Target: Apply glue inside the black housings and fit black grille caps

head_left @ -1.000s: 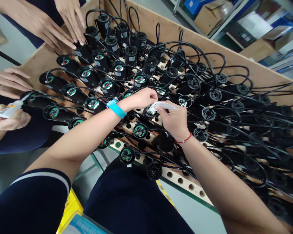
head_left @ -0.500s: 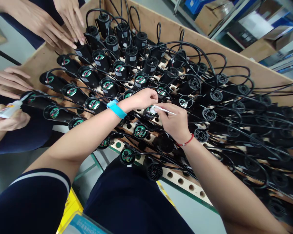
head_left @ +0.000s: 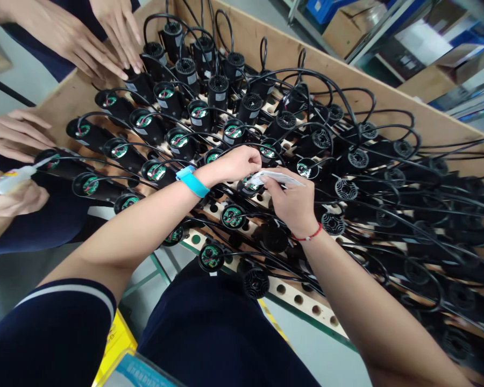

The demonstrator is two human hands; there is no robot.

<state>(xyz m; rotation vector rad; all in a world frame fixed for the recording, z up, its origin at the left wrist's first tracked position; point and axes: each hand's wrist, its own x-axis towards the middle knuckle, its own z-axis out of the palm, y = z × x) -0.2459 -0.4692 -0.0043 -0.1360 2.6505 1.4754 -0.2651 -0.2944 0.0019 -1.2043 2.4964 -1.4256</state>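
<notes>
My right hand (head_left: 293, 203) is closed round a white squeeze tube (head_left: 281, 176) with faint print on it. The tube's front end points left, over an open black cylindrical housing (head_left: 248, 188) with a green circuit board inside. My left hand (head_left: 244, 161) is curled just above the same housing, fingertips turned down and mostly hidden. Whatever those fingers pinch, if anything, does not show. Close by stand more open housings with green boards, such as one housing (head_left: 233, 217) below my hands and another housing (head_left: 307, 167) to the right.
A wooden crate wall (head_left: 326, 70) runs behind many black housings and looping black cables (head_left: 334, 86). On the left, a co-worker's hand (head_left: 20, 196) holds a white nozzle bottle (head_left: 10, 180). Another person's hands (head_left: 64, 37) rest at a housing. Cardboard boxes (head_left: 431, 80) sit on shelving behind.
The tube in my right hand has turned so its broad side shows, and that hand has shifted slightly right. My left hand stays put. The co-worker's bottle has moved a little left.
</notes>
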